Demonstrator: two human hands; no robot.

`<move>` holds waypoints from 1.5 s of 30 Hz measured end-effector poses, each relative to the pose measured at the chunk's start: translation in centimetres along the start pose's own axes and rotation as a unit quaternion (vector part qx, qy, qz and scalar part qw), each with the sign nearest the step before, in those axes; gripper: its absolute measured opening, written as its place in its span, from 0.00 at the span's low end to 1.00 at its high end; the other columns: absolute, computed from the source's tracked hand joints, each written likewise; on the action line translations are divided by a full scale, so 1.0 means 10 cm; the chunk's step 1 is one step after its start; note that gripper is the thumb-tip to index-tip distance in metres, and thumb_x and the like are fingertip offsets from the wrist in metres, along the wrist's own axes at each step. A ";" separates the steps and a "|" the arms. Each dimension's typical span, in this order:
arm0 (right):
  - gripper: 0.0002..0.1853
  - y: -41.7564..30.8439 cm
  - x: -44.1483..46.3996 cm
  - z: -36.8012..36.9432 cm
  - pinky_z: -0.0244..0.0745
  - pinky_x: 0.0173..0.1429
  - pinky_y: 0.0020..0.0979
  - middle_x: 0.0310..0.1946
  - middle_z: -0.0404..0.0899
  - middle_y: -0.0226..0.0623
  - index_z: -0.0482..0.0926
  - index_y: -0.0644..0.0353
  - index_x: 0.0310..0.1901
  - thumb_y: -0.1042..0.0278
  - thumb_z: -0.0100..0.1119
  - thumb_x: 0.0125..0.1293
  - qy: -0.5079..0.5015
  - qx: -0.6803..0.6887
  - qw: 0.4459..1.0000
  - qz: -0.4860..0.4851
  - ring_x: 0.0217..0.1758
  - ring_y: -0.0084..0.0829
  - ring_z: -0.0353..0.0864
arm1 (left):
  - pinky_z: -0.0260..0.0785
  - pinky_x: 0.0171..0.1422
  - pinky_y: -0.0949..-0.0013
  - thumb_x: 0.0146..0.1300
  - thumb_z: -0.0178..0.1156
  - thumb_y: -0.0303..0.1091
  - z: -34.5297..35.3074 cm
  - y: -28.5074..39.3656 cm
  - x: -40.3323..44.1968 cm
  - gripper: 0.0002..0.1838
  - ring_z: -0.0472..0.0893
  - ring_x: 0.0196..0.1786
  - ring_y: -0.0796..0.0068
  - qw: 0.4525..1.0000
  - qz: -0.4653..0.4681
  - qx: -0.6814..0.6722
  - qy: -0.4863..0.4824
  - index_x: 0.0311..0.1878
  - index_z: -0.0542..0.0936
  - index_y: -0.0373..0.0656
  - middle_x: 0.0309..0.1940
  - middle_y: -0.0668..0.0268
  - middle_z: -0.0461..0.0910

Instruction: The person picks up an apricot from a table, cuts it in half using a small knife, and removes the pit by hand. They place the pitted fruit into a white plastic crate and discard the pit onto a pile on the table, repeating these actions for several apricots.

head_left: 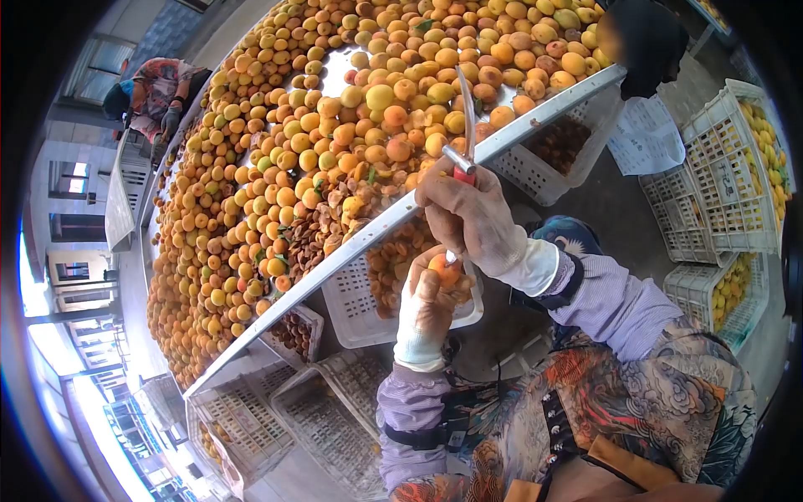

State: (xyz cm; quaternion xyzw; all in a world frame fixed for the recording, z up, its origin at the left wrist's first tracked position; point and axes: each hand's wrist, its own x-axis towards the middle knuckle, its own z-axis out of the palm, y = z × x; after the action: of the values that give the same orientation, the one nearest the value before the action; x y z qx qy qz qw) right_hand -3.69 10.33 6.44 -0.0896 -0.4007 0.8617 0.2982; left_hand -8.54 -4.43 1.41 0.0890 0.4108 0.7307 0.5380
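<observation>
In my gloved left hand (425, 311) is an orange apricot (445, 269), gripped by the fingertips above a white crate (355, 322) of split apricot flesh. My gloved right hand (481, 219) is closed round a knife (467, 113) with a long curved blade pointing up and away, a metal crosspiece and a bit of red handle. A small shiny tip shows at the top of the apricot, below my right fist; whether it belongs to the knife I cannot tell. Just beyond both hands lies a heap of apricots (401, 109) on a metal-edged table.
The table's metal rim (335, 280) runs diagonally past my hands. Pits (314, 243) lie near it. Crates (335, 410) stand below left; a crate of dark pieces (544, 180) and stacked fruit crates (711, 201) are right. One person (159, 92) works far left, another (648, 42) upper right.
</observation>
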 end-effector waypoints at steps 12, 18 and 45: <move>0.05 0.09 -0.06 0.08 0.67 0.31 0.13 0.25 0.73 0.22 0.76 0.59 0.36 0.67 0.57 0.66 -0.044 -0.042 0.998 -0.011 0.29 0.10 0.70 | 0.67 0.54 0.70 0.62 0.60 0.48 0.08 -0.12 0.02 0.28 0.76 0.45 0.74 0.987 0.086 0.098 0.090 0.55 0.66 0.36 0.45 0.61 0.74; 0.11 0.07 0.16 -0.09 0.43 0.10 0.21 0.09 0.53 0.18 0.70 0.54 0.29 0.62 0.45 0.69 0.139 0.189 0.955 0.183 0.06 0.15 0.47 | 0.70 0.54 0.65 0.58 0.64 0.52 0.05 -0.12 0.02 0.35 0.75 0.45 0.68 0.980 0.141 0.119 0.069 0.58 0.64 0.37 0.48 0.60 0.71; 0.09 0.14 0.08 -0.07 0.50 0.11 0.19 0.11 0.62 0.20 0.74 0.58 0.32 0.65 0.48 0.68 0.123 0.106 0.983 0.081 0.08 0.14 0.55 | 0.64 0.62 0.67 0.59 0.65 0.43 0.07 -0.22 0.05 0.29 0.72 0.52 0.71 0.957 0.172 0.207 0.109 0.55 0.63 0.38 0.51 0.60 0.68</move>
State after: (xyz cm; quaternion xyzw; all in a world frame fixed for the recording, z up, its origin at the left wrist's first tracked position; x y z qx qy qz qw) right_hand -4.70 10.55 5.03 -0.1947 -0.2586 0.9031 0.2821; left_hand -6.74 -3.49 0.21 0.1870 0.5878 0.7164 0.3260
